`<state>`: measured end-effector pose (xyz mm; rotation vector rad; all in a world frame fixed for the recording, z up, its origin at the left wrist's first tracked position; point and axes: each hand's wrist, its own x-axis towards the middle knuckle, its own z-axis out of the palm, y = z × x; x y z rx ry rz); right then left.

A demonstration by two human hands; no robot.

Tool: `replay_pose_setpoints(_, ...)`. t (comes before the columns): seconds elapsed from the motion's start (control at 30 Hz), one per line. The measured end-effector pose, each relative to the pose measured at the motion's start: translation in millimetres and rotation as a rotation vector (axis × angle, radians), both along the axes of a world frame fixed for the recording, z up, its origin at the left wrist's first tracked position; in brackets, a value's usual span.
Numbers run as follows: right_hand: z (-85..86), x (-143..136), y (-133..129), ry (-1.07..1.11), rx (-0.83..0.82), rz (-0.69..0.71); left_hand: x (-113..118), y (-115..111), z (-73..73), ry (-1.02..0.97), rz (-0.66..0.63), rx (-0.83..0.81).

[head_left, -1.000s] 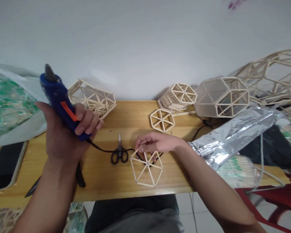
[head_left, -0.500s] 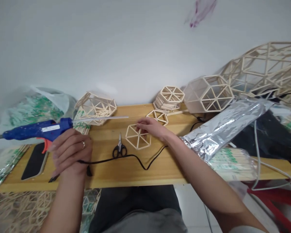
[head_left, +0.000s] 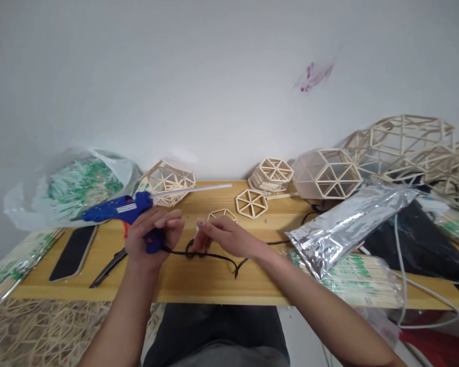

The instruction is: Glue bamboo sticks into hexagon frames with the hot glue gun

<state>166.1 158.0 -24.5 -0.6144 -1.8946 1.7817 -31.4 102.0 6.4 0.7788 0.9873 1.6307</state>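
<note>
My left hand (head_left: 153,232) holds a blue glue gun (head_left: 118,209) loosely, its handle against the palm and some fingers lifted. The nozzle points left, and a long clear glue stick (head_left: 202,189) sticks out of the back. My right hand (head_left: 224,237) is closed with fingertips together; whether anything is between them I cannot make out. It hovers over or touches the black-handled scissors (head_left: 190,251), mostly hidden beneath it. Beyond that hand lies a wooden-stick hexagon (head_left: 224,211), partly covered. A second hexagon (head_left: 251,204) lies flat behind it. The gun's black cord (head_left: 222,257) runs across the table.
A stack of hexagons (head_left: 273,173), an open stick basket (head_left: 168,181) and larger stick frames (head_left: 401,137) stand along the wall. On the left are a phone (head_left: 73,252), a black knife-like tool (head_left: 109,267) and a plastic bag (head_left: 87,186). A silver packet (head_left: 344,227) lies right.
My right hand has let go of the hexagon and moved left and nearer me, over the scissors. My left hand has brought the glue gun to the right and loosened its fingers.
</note>
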Motion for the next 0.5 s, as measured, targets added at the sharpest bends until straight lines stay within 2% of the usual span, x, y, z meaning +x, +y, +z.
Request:
replay_pose_setpoints(0.07,9.6,-5,-7,0.091,-0.288,0.203,11,9,8.1,-0.153,-0.011,-0.008)
replay_pose_setpoints(0.1,12.6,-8,-9,0.126,-0.392,0.236,16,14,8.9,-0.185,-0.041,-0.020)
replay_pose_setpoints(0.2,17.4,-19,-16,0.203,-0.600,0.158,25,25,3.1,-0.165,-0.121,-0.051)
replay_pose_setpoints(0.3,22.2,-26,-22,0.275,-0.731,0.066,25,28,-5.6,-0.081,-0.191,-0.028)
replay_pose_setpoints(0.4,29.9,-28,-30,0.302,-0.811,0.102,19,22,-13.6,-0.033,-0.238,-0.040)
replay_pose_setpoints(0.5,36.8,-28,-39,0.295,-0.825,0.111,11,5,-25.7,0.087,-0.247,-0.118)
